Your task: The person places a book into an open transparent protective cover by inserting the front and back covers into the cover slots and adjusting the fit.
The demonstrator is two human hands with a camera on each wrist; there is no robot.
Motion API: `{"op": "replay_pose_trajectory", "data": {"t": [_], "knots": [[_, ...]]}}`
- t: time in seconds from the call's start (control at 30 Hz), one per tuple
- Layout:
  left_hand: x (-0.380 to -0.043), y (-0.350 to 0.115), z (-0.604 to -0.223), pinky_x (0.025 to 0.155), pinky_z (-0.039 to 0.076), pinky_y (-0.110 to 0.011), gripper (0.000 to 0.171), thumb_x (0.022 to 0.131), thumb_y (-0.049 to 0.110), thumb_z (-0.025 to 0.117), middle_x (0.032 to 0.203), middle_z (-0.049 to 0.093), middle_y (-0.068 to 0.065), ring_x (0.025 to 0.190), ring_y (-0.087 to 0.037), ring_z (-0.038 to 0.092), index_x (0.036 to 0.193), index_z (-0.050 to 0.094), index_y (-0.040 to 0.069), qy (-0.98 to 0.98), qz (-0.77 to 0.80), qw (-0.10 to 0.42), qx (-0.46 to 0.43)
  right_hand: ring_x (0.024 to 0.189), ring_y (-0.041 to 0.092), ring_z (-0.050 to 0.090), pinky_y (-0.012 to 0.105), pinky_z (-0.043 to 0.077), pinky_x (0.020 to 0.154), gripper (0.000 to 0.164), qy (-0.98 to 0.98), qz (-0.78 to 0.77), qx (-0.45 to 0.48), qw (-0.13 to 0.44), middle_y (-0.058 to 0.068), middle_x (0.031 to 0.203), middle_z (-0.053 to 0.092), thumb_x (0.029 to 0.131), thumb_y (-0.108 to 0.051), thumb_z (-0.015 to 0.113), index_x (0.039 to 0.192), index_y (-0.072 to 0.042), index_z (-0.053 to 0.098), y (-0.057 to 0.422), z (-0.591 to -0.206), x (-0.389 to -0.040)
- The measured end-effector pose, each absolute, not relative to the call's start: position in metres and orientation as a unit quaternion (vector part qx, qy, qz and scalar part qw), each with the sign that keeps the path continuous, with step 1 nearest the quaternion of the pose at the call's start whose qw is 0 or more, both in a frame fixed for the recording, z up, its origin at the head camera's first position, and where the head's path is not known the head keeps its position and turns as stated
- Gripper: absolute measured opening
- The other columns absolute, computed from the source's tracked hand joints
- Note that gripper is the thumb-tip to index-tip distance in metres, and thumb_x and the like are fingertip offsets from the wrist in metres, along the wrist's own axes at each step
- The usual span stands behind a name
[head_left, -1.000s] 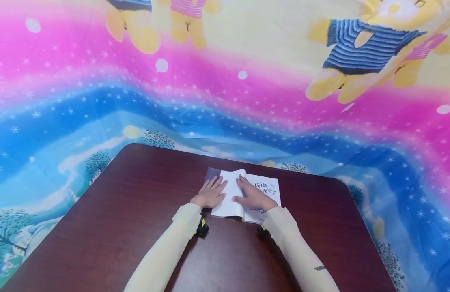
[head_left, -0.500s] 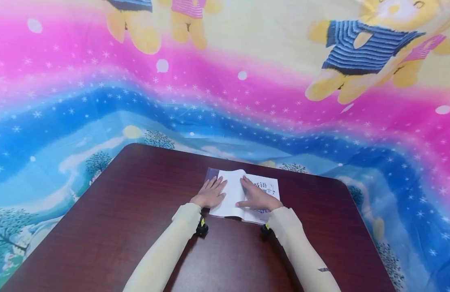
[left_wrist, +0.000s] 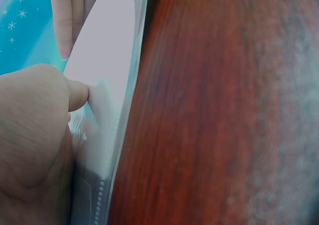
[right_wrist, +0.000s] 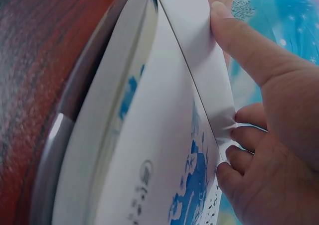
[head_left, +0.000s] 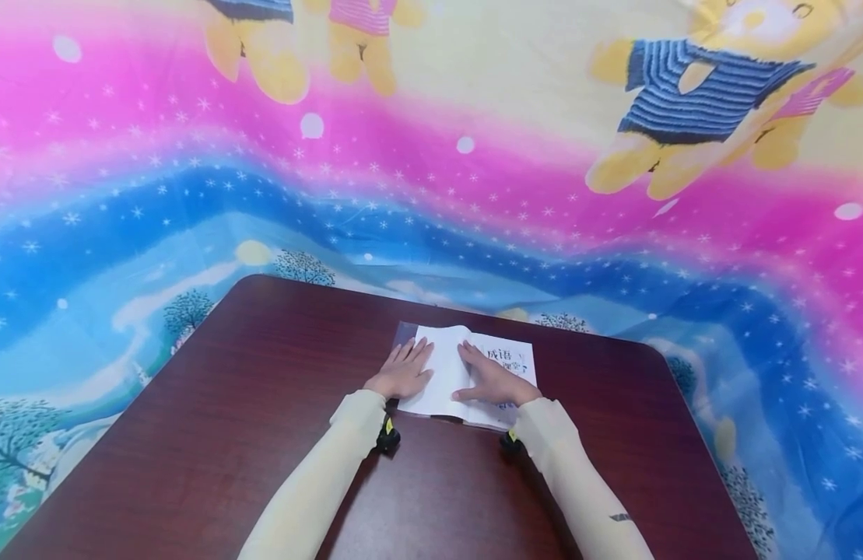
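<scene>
An open book with a blank white left page lies on the table. Its right page carries printed characters, and blue artwork shows on it in the right wrist view. A clear plastic cover sticks out past the left page. My left hand rests with spread fingers on the left side of that page and the cover. Near the fold, my right hand presses the page with extended fingers, its thumb apart from them. Neither hand grips anything.
The dark reddish-brown table has rounded far corners. A patterned cloth with bears and snowflakes hangs behind and beside it. Each wrist wears a small black device.
My right hand has shifted slightly right, along the fold. The left page has spread a little further left and lies flatter. My left hand has stayed almost still.
</scene>
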State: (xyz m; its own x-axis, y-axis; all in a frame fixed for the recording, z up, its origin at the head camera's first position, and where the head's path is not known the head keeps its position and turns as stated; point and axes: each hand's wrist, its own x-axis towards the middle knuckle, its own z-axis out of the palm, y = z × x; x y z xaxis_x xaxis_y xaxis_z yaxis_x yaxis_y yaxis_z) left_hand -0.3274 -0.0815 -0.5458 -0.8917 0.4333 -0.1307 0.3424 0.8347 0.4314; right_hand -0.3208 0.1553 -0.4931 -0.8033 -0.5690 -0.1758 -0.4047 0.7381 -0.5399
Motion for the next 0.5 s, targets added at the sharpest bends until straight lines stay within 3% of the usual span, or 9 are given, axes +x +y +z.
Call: {"op": "replay_pose_trajectory", "data": {"t": [0.5], "knots": [[-0.3273, -0.0815, -0.5499, 0.128, -0.002, -0.047, 0.064, 0.109, 0.041, 0.027, 0.172, 0.004, -0.006, 0.159, -0.029, -0.001, 0.165, 0.014, 0.012, 0.950, 0.207, 0.101, 0.210, 0.157, 0.038, 0.008, 0.052, 0.016, 0.126, 0.101, 0.921, -0.229, -0.269, 0.164, 0.018, 0.170, 0.009, 0.089, -0.038, 0.079, 0.161, 0.000, 0.020, 0.1492, -0.4935, -0.3221]]}}
